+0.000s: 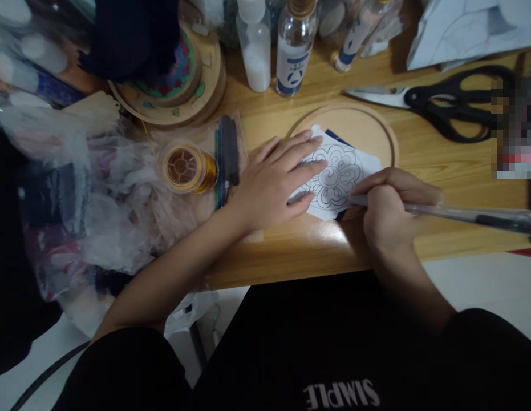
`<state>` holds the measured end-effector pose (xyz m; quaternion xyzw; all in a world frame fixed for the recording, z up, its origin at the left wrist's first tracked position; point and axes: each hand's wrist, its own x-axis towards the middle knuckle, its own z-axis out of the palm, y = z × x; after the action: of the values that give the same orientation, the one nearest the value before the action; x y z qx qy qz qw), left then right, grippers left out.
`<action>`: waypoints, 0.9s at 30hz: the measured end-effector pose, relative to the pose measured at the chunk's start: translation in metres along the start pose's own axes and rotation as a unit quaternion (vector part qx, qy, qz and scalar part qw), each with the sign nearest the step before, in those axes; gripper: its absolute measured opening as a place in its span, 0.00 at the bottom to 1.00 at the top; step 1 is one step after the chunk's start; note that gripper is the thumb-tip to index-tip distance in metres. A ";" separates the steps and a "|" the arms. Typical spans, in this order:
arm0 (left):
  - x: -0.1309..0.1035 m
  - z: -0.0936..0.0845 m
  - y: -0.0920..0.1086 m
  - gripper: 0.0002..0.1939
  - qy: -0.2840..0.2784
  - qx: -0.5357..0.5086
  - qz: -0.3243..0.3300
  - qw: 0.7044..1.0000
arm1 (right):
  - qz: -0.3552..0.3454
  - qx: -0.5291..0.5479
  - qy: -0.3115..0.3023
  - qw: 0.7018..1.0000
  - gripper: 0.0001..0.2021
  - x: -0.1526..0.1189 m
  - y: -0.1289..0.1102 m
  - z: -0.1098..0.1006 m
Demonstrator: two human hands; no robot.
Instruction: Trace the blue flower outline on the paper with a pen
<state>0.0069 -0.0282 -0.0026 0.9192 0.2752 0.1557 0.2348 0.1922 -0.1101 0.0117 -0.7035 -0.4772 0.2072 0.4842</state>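
Observation:
A white paper (pixel 368 162) printed with a flower pattern lies on a round wooden tray (pixel 368 123), over a dark blue piece (pixel 337 137) whose edges peek out. My left hand (pixel 276 185) rests flat on the paper's left side, fingers spread. In my right hand (pixel 387 208) is a pen (pixel 474 216), its tip end at the lower right of the printed flower. The pen's long shaft points to the right. Its exact contact with the paper is too small to tell.
Black-handled scissors (pixel 447 100) lie behind the tray at right. Bottles (pixel 295 54) stand at the back. A spool of golden thread (pixel 190 168), dark pens (pixel 226 154) and crumpled plastic bags (pixel 124 200) are on the left, with round wooden pieces (pixel 214 85) behind them.

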 end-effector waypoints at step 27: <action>0.002 -0.001 0.000 0.23 -0.018 0.000 -0.010 1.000 | -0.031 -0.012 0.004 0.999 0.13 0.000 0.006 0.000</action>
<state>0.0078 -0.0269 -0.0011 0.9191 0.2804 0.1370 0.2407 0.1949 -0.1110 0.0064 -0.6951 -0.4990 0.1832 0.4840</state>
